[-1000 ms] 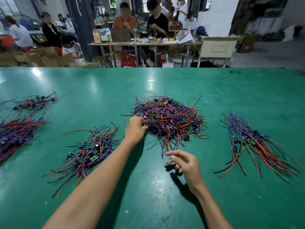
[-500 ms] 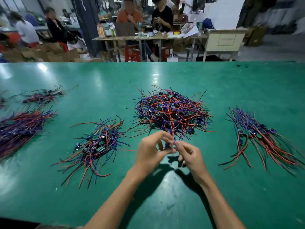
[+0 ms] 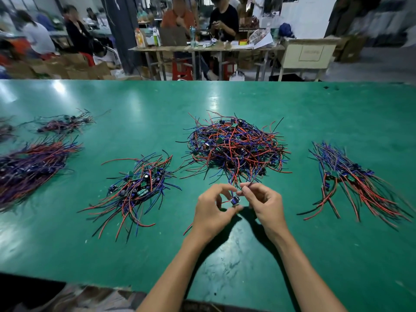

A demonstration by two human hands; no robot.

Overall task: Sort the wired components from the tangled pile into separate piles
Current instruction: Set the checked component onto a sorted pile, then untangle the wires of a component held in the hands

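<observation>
you hold one wired component (image 3: 234, 201) between both hands.
your left hand (image 3: 212, 210) pinches its small board, your right hand (image 3: 262, 202) pinches its wires, just in front of the tangled pile (image 3: 236, 145) on the green table (image 3: 315, 255).

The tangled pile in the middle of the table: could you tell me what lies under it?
Only the green table shows around the tangled pile. Whatever lies beneath is covered by the wires.

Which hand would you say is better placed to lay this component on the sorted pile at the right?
Probably the right hand: it pinches the component's wires and is nearer the right pile.
</observation>
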